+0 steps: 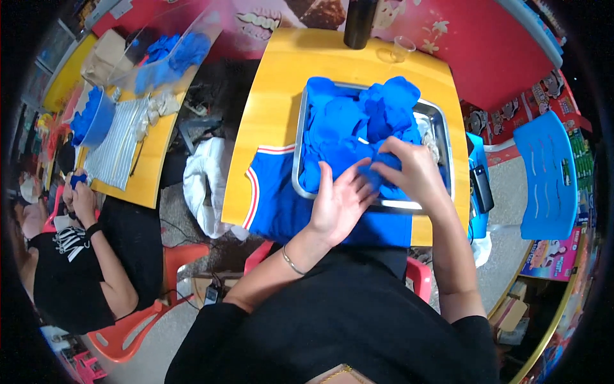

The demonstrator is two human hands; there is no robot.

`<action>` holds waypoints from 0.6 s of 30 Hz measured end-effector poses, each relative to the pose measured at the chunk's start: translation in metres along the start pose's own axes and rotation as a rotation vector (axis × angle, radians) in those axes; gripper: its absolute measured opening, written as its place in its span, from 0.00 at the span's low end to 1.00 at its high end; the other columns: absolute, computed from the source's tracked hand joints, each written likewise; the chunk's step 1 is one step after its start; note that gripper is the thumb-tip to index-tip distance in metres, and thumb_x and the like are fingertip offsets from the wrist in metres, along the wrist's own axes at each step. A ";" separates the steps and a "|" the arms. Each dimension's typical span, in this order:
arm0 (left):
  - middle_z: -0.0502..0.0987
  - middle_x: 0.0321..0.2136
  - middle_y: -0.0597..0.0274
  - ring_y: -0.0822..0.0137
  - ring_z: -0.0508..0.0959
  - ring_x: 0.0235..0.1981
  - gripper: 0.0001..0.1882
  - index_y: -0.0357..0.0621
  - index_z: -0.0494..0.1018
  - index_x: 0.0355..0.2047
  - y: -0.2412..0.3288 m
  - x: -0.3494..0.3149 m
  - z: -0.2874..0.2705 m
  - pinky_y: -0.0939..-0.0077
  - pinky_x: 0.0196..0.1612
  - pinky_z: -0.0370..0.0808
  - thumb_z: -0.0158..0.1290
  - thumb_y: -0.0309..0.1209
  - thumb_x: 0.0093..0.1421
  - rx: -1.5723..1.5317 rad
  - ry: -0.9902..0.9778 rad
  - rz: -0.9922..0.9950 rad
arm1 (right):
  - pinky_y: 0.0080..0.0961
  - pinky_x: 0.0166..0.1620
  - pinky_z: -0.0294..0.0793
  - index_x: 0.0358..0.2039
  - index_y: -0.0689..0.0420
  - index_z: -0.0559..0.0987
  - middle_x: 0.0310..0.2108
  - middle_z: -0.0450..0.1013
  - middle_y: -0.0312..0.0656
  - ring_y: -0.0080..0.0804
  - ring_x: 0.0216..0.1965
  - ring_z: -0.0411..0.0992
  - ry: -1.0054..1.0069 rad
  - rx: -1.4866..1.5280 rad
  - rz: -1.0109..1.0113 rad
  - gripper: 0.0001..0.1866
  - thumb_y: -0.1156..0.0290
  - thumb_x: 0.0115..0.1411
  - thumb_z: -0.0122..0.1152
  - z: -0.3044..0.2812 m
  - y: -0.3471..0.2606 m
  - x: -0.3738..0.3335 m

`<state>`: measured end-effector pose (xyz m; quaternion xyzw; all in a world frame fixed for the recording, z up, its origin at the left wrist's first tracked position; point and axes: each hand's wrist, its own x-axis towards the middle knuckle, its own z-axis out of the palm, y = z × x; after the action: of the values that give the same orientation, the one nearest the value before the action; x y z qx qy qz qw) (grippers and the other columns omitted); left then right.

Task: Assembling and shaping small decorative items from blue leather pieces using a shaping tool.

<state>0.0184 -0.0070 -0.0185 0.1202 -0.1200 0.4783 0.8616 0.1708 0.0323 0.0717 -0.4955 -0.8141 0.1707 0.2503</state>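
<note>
A metal tray on the yellow table holds a heap of thin, rounded blue petal-like pieces. Some pale, whitish items lie along its right side. My left hand is open at the tray's near edge, palm up and fingers stretched out. Just right of it, my right hand has curled fingers pinching a blue petal-like piece, blurred and partly hidden between the hands. A blue sleeveless jersey with white and red trim is spread under the tray, toward me.
A dark bottle and a clear cup stand at the table's far edge. A blue chair is at right. At left, another person works beside a table with a blue bowl and clear bin of blue pieces.
</note>
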 end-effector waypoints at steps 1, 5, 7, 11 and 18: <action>0.67 0.41 0.65 0.71 0.68 0.48 0.38 0.42 0.56 0.58 -0.001 -0.006 -0.004 0.70 0.59 0.58 0.27 0.61 0.62 0.166 0.228 -0.005 | 0.25 0.32 0.70 0.29 0.62 0.74 0.23 0.71 0.46 0.29 0.26 0.72 -0.067 0.244 0.081 0.14 0.68 0.45 0.68 -0.006 0.001 -0.005; 0.68 0.33 0.68 0.76 0.71 0.38 0.25 0.39 0.54 0.58 -0.005 -0.002 0.034 0.59 0.56 0.68 0.44 0.36 0.65 0.379 0.319 0.067 | 0.21 0.30 0.68 0.28 0.61 0.74 0.22 0.71 0.39 0.23 0.26 0.69 -0.013 0.338 0.117 0.13 0.69 0.46 0.68 -0.012 0.002 -0.005; 0.69 0.37 0.64 0.75 0.71 0.42 0.23 0.39 0.56 0.56 -0.006 -0.004 0.030 0.62 0.54 0.70 0.46 0.33 0.64 0.457 0.370 0.060 | 0.21 0.30 0.67 0.28 0.61 0.74 0.22 0.71 0.39 0.23 0.25 0.68 -0.041 0.331 0.127 0.13 0.69 0.46 0.68 -0.011 0.003 -0.004; 0.70 0.35 0.65 0.76 0.72 0.38 0.18 0.39 0.62 0.51 -0.008 -0.005 0.027 0.68 0.48 0.75 0.50 0.27 0.61 0.537 0.488 0.060 | 0.20 0.30 0.65 0.28 0.61 0.74 0.21 0.70 0.37 0.20 0.25 0.65 -0.068 0.397 0.156 0.13 0.69 0.46 0.68 -0.012 0.002 -0.009; 0.70 0.30 0.68 0.78 0.72 0.32 0.13 0.42 0.68 0.45 -0.008 -0.008 0.022 0.74 0.40 0.77 0.53 0.26 0.59 0.542 0.539 0.088 | 0.19 0.30 0.65 0.28 0.61 0.74 0.21 0.69 0.35 0.19 0.26 0.65 -0.103 0.445 0.210 0.12 0.68 0.48 0.67 -0.014 0.000 -0.010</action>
<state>0.0193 -0.0250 -0.0013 0.2086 0.2365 0.5436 0.7778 0.1829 0.0239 0.0810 -0.5009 -0.7121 0.3958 0.2923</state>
